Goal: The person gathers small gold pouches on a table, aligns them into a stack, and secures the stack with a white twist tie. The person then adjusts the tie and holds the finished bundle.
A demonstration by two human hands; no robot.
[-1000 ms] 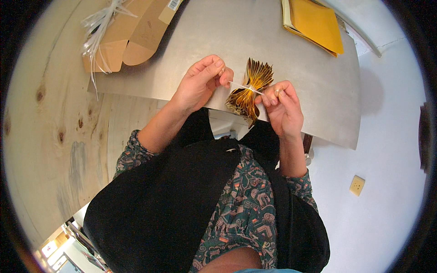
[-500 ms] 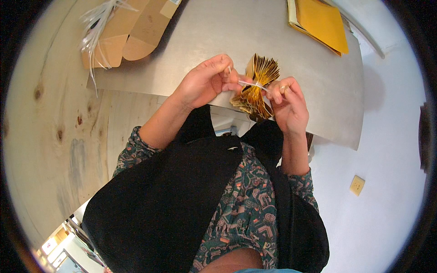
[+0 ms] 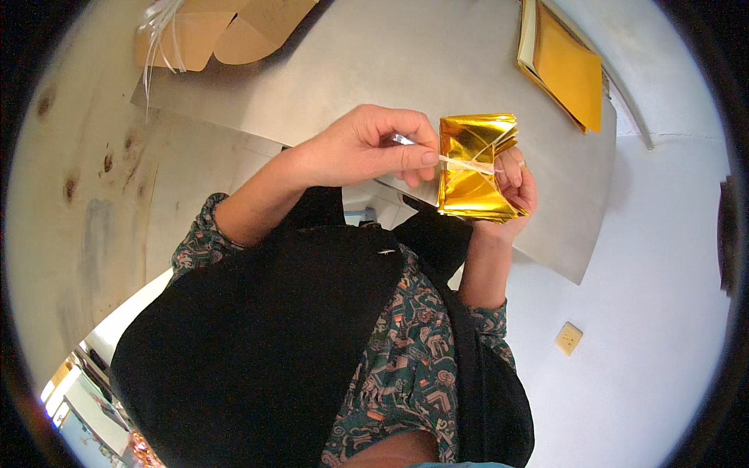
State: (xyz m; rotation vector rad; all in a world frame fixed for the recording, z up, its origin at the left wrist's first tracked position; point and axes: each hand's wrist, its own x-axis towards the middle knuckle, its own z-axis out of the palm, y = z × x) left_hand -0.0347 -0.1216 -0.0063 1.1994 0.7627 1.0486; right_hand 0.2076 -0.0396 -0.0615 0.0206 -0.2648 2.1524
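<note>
A bundle of shiny gold foil sheets is up in front of me, its flat face showing, cinched across the middle by a thin white strip. My right hand holds the bundle from its right side, partly hidden behind the foil, with curled fingers at the strip. Just left of the foil, my left hand pinches an end of the strip between thumb and forefinger. The strip looks pulled straight toward that hand.
Beneath my hands lies a grey metal tabletop. An open cardboard box stands at the far left, loose white strips hanging over it. A stack of yellow-gold sheets sits far right, near the white wall.
The bundle has turned from its fanned edges to its flat gold face and shifted right. My right hand has gone from pinching the strip to holding the bundle; my left still pinches the strip.
</note>
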